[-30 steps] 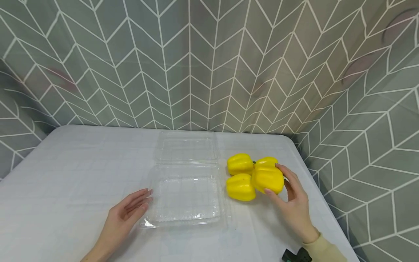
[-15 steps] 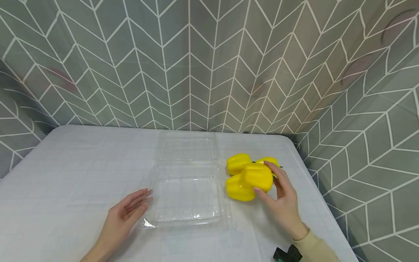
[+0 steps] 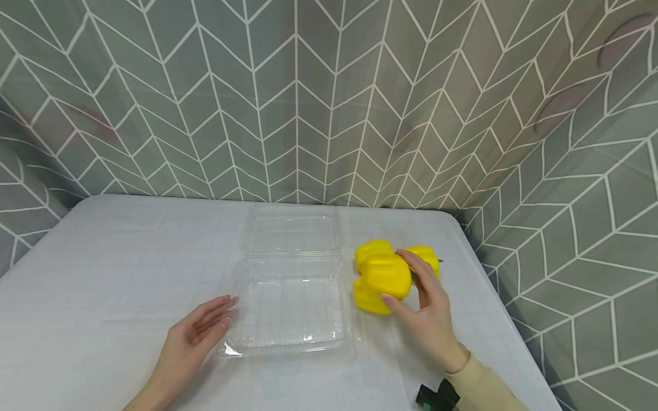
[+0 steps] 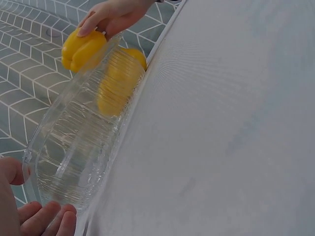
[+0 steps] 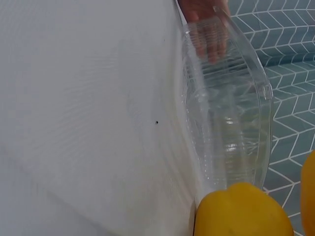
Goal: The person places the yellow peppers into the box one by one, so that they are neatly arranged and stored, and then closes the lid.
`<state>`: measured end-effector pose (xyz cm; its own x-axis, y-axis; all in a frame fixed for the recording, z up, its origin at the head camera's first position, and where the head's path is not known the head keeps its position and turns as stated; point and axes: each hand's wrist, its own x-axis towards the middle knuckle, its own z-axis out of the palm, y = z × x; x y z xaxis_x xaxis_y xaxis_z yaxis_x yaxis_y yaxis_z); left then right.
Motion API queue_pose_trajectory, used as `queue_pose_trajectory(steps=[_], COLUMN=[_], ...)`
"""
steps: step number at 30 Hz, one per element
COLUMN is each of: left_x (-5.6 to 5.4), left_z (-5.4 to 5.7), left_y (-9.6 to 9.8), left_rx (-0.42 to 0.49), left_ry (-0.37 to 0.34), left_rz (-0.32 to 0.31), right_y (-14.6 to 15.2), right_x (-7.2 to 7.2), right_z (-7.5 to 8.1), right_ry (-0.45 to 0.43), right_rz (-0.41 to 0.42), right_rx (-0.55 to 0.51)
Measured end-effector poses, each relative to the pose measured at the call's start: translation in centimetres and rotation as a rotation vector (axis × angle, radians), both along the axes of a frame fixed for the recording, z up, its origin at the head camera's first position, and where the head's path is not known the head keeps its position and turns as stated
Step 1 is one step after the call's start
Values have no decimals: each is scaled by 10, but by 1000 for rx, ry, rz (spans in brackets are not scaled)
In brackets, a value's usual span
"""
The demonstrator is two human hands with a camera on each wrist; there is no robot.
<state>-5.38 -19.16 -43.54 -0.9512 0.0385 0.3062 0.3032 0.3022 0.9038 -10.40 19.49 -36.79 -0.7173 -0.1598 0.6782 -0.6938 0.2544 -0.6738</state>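
Note:
My right hand [image 3: 426, 305] grips a yellow bell pepper [image 3: 385, 275] between thumb and fingers, raised over other peppers. Partly hidden behind it are one pepper at the back [image 3: 372, 249] and one at the front [image 3: 369, 301]; a third pepper [image 3: 428, 257] shows its dark stem to the right. In the left wrist view the held pepper [image 4: 81, 51] hangs above the rim of the clear plastic container. That hinged container [image 3: 293, 314] lies with its lid [image 3: 293, 231] folded back. My left hand [image 3: 192, 337] rests at the container's left edge, fingers relaxed.
A white cloth covers the table [image 3: 128, 257]. A grey curtain [image 3: 298, 114] with white zigzag lines hangs behind and to the right. On the right wrist sits a black device [image 3: 438, 395], near the table's front.
My right hand has carried the gripped pepper leftward across the others, uncovering the right-hand one and covering more of the left ones. The left hand and container stay nearly still.

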Motion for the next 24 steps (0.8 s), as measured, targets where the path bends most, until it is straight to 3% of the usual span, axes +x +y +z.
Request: queue_pose_trajectory(steps=[8, 24], left_x=[-1, -1], left_z=[-1, -4], left_y=[0, 1], left_rx=[3, -3], left_ry=[-1, -24], left_rz=[0, 7], right_y=[-1, -28], right_x=[-13, -11], right_z=[-23, -24], right_ry=[27, -3], right_rz=[22, 37], right_rx=[17, 59])
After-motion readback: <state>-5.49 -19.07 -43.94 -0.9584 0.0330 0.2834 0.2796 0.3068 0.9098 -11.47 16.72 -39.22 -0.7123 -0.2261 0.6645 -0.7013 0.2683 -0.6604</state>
